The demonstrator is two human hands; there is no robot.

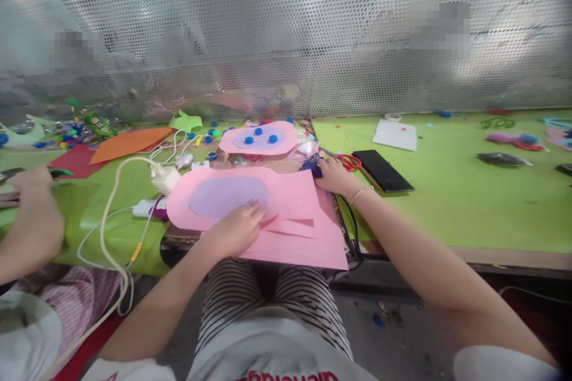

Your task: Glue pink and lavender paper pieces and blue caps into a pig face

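My left hand (241, 225) lies on a pink paper cutout (179, 196) that has a lilac paper oval (223, 195) on it; its fingers are stretched out over the oval's right end. Larger pink paper sheets (308, 250) are underneath, hanging slightly over the table's front edge. Further right, my right hand (334, 175) has its fingers closed on a dark blue object (311, 165), whose kind I cannot make out. Red-handled scissors (351, 162) lie just behind that hand. A second pink cutout (226, 141) with a lilac oval and three blue bottle caps (258, 131) sits behind.
A black phone-like slab (383, 171) and white pad (395, 134) lie to the right. White cables and a plug adapter (166, 180) cross the left side. Orange paper (129, 146) lies near a co-worker's arm (33, 220). A perforated metal screen (286, 36) closes the back.
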